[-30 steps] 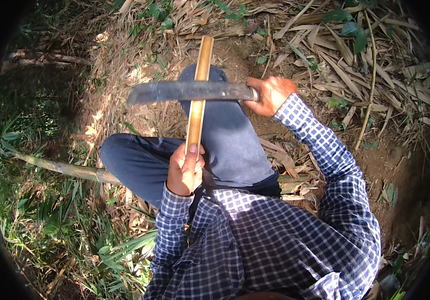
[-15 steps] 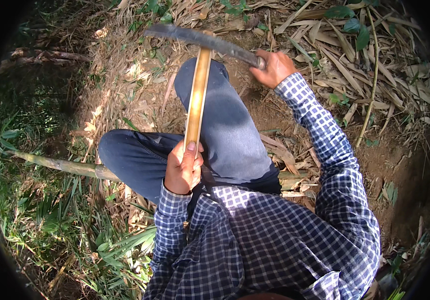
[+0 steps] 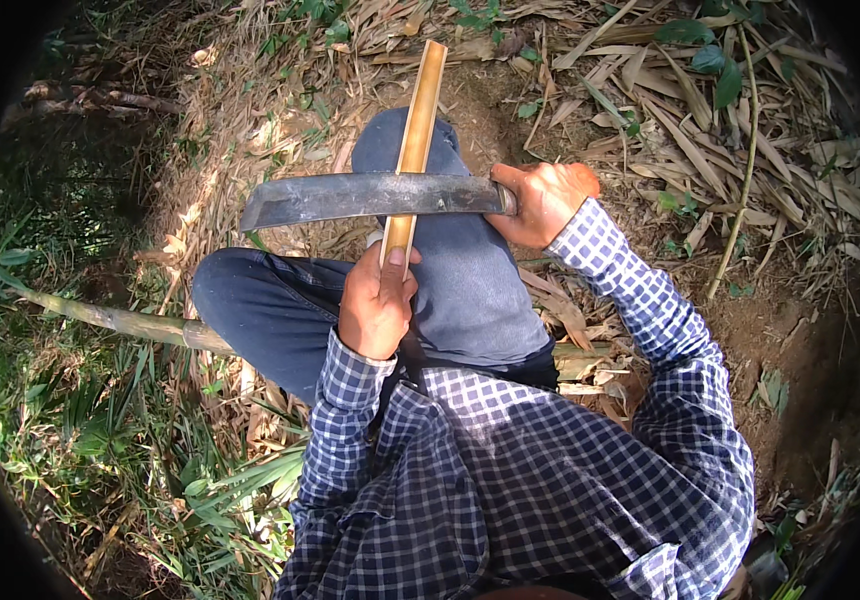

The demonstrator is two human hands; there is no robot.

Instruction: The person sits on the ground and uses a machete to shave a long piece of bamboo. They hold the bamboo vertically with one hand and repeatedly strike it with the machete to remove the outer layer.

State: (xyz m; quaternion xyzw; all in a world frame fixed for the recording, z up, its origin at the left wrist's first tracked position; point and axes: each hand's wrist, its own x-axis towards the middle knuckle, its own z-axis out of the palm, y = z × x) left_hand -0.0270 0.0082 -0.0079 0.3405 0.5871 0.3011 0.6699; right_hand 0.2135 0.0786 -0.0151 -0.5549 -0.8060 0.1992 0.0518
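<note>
Head view, left hand: the left hand (image 3: 378, 305) was clenched around the near end of a split bamboo strip (image 3: 418, 130), thumb on top, holding it just above the lap.
Head view, bamboo strip: it ran away from the body along the raised knee (image 3: 450, 260), its far end pointing at the leaf litter beyond the knee.
Head view, right hand: the right hand (image 3: 542, 203) was clenched around the handle of a long dark knife (image 3: 370, 197), the wrist out to the right of the knee.
Head view, knife: the blade lay crosswise over the strip, touching it a little ahead of the left thumb, with the tip reaching out past the strip to the left.
Head view, surroundings: a bamboo pole (image 3: 120, 322) lay on the ground under the left leg, with dry leaves (image 3: 650, 110) to the right and green grass (image 3: 100, 430) lower left.
Judgement, blade angle: a shallow, flat blade would likely shave cleanly; a steep one could dig in and split the strip.
Judgement, direction: strokes looked safest pushed away from the left hand, towards the far end.
Judgement, support: keeping the strip pressed on the knee should stop it flexing.
Judgement, risk: the thumb sat near the edge, so a slip backwards could cut it, and the trouser leg lay right beneath.
</note>
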